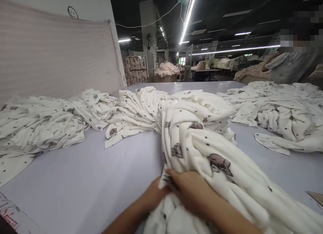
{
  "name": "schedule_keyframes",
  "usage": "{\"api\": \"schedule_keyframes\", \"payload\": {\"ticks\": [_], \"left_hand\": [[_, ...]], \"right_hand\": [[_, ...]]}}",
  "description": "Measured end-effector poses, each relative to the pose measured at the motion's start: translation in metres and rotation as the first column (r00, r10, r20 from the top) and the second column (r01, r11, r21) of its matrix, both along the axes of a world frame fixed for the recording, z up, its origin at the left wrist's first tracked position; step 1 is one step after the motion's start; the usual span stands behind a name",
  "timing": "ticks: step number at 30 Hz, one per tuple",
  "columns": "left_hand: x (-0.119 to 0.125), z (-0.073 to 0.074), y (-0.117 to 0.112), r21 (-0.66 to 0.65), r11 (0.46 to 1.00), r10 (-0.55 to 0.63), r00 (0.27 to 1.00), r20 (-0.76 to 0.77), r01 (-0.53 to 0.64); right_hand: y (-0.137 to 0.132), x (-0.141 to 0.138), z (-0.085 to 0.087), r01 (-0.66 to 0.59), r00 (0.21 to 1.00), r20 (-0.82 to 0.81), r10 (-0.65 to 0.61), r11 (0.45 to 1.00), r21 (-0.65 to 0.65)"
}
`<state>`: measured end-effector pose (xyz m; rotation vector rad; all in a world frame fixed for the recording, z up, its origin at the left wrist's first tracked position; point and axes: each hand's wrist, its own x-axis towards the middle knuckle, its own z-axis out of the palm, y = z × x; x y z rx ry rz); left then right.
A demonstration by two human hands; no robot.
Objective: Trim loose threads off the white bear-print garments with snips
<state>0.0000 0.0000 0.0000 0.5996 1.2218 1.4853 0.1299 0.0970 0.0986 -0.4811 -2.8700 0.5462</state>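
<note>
A long heap of white printed cloth pieces (202,139), with small dark dots and grey-pink animal figures, runs from the table's middle toward me. My right hand (191,190) lies on the near end of the heap, fingers curled over its left edge. My left hand (155,193) comes in from below and pinches the same edge, where thin layers stick out; its fingertips are hidden by the right hand. Both hands grip the cloth.
More white printed cloth lies in piles at the left (37,126) and the right (282,109) of the pale grey table (88,180). A pink striped sheet (55,55) hangs at the back left. Another person (292,65) stands at the far right.
</note>
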Motion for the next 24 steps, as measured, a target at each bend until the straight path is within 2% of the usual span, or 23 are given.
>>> {"api": "schedule_keyframes", "payload": {"ticks": [2, 4, 7, 10, 13, 16, 18, 19, 21, 24], "left_hand": [[-0.022, 0.0, -0.015, -0.072, 0.997, -0.01, 1.0, 0.01, 0.011], [-0.038, 0.005, -0.03, -0.121, 0.992, -0.016, 0.999, 0.052, 0.022], [-0.038, 0.013, -0.039, -0.139, 0.988, -0.047, 0.982, 0.181, 0.073], [-0.018, 0.019, -0.035, -0.122, 0.986, -0.072, 0.947, 0.313, 0.115], [0.003, 0.023, -0.026, -0.1, 0.992, -0.032, 0.933, 0.359, 0.073], [0.018, 0.029, -0.016, -0.07, 0.997, 0.011, 0.93, 0.366, 0.016], [0.024, 0.034, -0.012, -0.043, 0.999, 0.024, 0.928, 0.372, -0.009], [0.024, 0.035, -0.012, -0.03, 0.999, 0.032, 0.928, 0.372, -0.022], [0.018, 0.038, -0.014, -0.01, 0.999, 0.05, 0.927, 0.371, -0.049], [-0.002, 0.039, -0.028, -0.011, 0.996, 0.091, 0.927, 0.363, -0.094]], "right_hand": [[0.028, 0.022, -0.019, 0.106, 0.989, 0.094, -0.111, 0.992, 0.066], [0.052, 0.048, -0.031, 0.176, 0.973, 0.139, -0.187, 0.98, 0.091], [0.067, 0.072, -0.037, 0.212, 0.963, 0.161, -0.217, 0.976, 0.052], [0.058, 0.073, -0.037, 0.233, 0.963, 0.143, -0.23, 0.972, -0.009], [0.035, 0.064, -0.028, 0.242, 0.97, 0.053, -0.238, 0.967, -0.076], [0.0, 0.05, -0.015, 0.153, 0.955, -0.206, -0.214, 0.948, -0.278], [-0.019, 0.042, -0.014, 0.057, 0.952, -0.265, -0.154, 0.938, -0.343], [-0.024, 0.039, -0.019, 0.042, 0.958, -0.256, -0.128, 0.948, -0.315], [-0.021, 0.04, -0.035, 0.095, 0.979, -0.151, -0.136, 0.963, -0.252], [0.009, 0.057, -0.065, 0.214, 0.974, -0.029, -0.226, 0.953, -0.214]]}}
